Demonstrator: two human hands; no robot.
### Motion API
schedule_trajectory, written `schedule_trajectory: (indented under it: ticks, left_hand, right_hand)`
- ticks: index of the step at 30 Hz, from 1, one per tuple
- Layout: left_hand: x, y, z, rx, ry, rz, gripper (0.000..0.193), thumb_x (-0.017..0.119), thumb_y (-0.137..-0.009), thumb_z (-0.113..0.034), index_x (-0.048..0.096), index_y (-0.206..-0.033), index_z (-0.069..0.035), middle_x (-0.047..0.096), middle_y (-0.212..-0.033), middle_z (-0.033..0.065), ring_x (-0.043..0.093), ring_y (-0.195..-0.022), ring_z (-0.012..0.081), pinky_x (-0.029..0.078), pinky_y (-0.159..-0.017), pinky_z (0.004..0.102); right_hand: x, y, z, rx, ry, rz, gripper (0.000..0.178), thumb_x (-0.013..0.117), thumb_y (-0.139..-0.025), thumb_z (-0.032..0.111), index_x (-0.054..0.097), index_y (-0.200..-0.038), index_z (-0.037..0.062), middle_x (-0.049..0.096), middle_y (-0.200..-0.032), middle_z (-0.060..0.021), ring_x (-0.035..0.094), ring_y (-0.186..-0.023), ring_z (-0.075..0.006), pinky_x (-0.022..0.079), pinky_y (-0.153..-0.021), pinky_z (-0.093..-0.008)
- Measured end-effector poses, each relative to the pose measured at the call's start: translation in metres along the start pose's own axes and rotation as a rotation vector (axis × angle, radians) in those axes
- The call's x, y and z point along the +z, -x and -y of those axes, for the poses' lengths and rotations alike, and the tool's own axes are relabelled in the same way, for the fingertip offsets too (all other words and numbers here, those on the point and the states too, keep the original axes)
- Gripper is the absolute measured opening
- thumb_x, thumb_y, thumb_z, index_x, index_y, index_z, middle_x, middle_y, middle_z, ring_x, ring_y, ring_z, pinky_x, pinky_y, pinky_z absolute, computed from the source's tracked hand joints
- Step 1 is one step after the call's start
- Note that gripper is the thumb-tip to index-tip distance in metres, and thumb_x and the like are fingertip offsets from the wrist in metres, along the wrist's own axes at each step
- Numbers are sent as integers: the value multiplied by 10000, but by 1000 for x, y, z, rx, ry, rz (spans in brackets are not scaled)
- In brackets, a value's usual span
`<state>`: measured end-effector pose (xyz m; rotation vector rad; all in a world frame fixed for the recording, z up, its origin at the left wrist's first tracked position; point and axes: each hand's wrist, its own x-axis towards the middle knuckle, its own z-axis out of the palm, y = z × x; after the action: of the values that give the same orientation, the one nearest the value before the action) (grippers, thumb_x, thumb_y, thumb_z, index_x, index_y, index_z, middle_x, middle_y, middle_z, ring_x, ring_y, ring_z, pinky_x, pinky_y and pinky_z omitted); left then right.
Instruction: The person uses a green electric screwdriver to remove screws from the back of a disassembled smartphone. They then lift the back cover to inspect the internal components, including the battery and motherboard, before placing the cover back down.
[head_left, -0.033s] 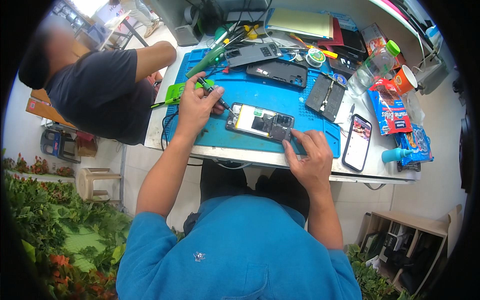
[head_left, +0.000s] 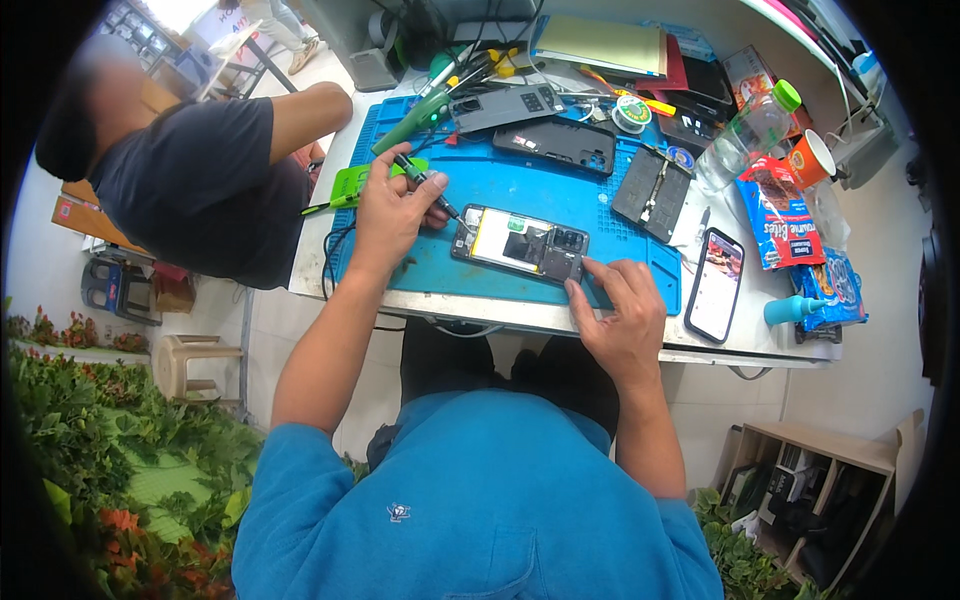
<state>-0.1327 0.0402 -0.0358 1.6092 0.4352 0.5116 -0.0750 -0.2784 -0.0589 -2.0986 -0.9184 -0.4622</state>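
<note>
An opened phone [head_left: 520,245] lies on the blue repair mat [head_left: 440,285] with its battery and inner parts bare. My left hand [head_left: 395,205] grips a dark screwdriver [head_left: 428,188] with green on its handle, slanted so that its tip meets the phone's left end. At the phone's right end, my right hand [head_left: 622,305] pinches the lower corner between thumb and fingers and steadies it against the mat. Beyond the phone rest a grey back cover [head_left: 507,105] and a black phone case [head_left: 555,145]. Another dark phone part [head_left: 652,193] lies to the right.
To the right are a lit smartphone [head_left: 715,285], a clear bottle [head_left: 745,140], an orange cup [head_left: 810,160], snack packets [head_left: 778,210] and a teal squeeze bottle [head_left: 793,309]. Tools and a solder spool [head_left: 630,114] crowd the back. A person [head_left: 200,170] sits at the left.
</note>
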Motion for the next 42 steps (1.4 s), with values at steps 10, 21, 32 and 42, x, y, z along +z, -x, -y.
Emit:
schedule_trajectory:
  ticks: [10,21,32,42]
  left_hand:
    - [-8,13,-7,-11,-36,26,810,855,-1050,-195,376,-1645,74,734,-882,98,733,-714,150,631,-633,291]
    - [-7,9,-5,-38,-38,43,810,845,-1049,-154,364,-1664,63,737,-932,112,740,-734,159,641,-637,299]
    - [-9,7,0,-33,-64,36,743,814,-1058,-83,367,-1632,64,753,-983,146,773,-736,188,672,-621,321]
    - [-7,14,-1,69,-75,-8,737,833,-1051,-94,388,-1621,50,767,-993,145,770,-740,162,649,-627,290]
  right_hand:
    - [1,0,0,-4,-2,-1,278,914,-889,162,835,-1106,8,712,-932,-101,660,-833,-269,540,-716,-408]
    - [0,-1,-1,-19,5,-3,276,916,-889,161,832,-1099,2,710,-924,-100,661,-832,-261,536,-715,-404]
    - [0,-1,0,-19,2,2,276,916,-888,153,833,-1100,-3,705,-918,-99,650,-818,-257,530,-708,-402]
    - [-1,-1,0,-19,10,2,277,912,-891,158,835,-1107,3,712,-929,-97,655,-829,-258,537,-719,-401]
